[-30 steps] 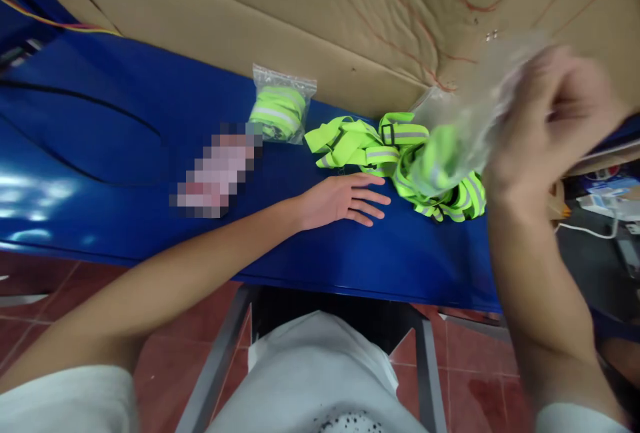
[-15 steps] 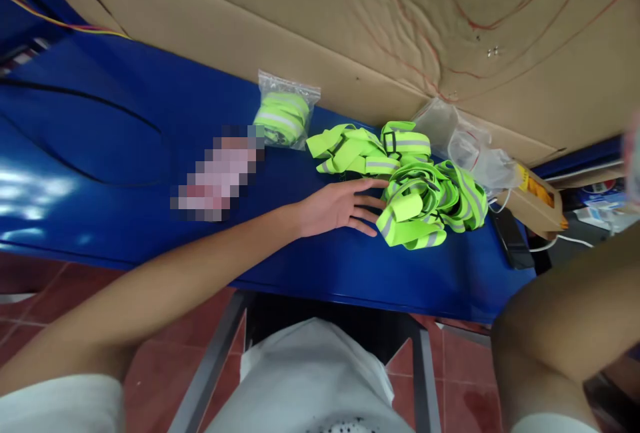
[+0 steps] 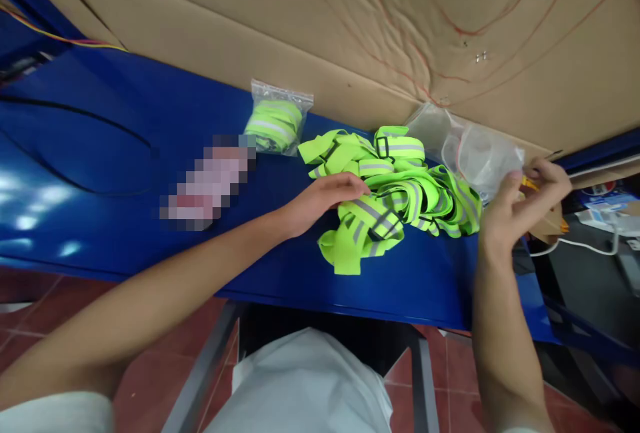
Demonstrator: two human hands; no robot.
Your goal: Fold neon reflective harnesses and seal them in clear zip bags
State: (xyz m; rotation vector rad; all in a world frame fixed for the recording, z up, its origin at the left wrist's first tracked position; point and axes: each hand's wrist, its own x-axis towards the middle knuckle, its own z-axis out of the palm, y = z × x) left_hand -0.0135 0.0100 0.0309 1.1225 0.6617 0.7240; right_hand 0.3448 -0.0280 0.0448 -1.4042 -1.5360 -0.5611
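Observation:
A tangled heap of neon yellow-green reflective straps (image 3: 395, 193) lies on the blue table (image 3: 115, 153). My left hand (image 3: 320, 200) rests on the heap's left side, its fingers curled into the straps and pulling one bundle (image 3: 357, 236) toward me. My right hand (image 3: 520, 210) is at the heap's right end, thumb and fingers pinching the edge of a clear plastic bag (image 3: 475, 153) from a small pile of empty bags. A sealed bag holding folded straps (image 3: 275, 123) lies further left.
A large brown cardboard sheet (image 3: 350, 26) stands along the table's far edge. A small cardboard box (image 3: 553, 223) and white cables (image 3: 600, 246) sit at the right. A blurred pinkish object (image 3: 207, 183) lies on the table's left half. Red floor tiles (image 3: 165, 353) lie below.
My right hand came back into view and took hold of a clear bag. My left hand closed on the straps and dragged a bundle toward the table's near edge.

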